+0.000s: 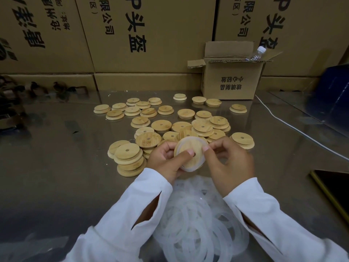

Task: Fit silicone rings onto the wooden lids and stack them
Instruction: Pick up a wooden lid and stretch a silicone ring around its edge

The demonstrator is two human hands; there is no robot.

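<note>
So the wooden lid (197, 157) in play is up off the table, held mid-air a bit right of centre, just above the near pile of rings. It's tilted with its face toward the person, and a cloudy white silicone ring (188, 169) runs round its rim. I can't tell if the ring is seated all the way round.

The left hand (166, 161) grips the lid, thumb laid across the face right by the little centre hole, fingers curled round the back. The right hand (230, 161) pinches the ring at the lid's upper right edge between thumb and forefinger, with the other fingers loosely curled. Both arms are in white sleeves (132, 214).

Right below the hands, on the near side, there's a heap of loose rings (198, 224), all tangled over each other. Just left of the hands sits a short stack of lids (129, 157), a few high and a bit wonky. Behind the hands, loads more loose lids (181, 125) are scattered toward the far side, some overlapping, some on their own.

It's all on a shiny metal table (56, 167) that mirrors the stuff behind it. Far right there's a small open cardboard box (232, 80) with a clear plastic bottle (257, 52) poking out the top, and a white cable (283, 121) runs from the box toward the right edge. Big printed cartons (151, 35) wall off the far side.
</note>
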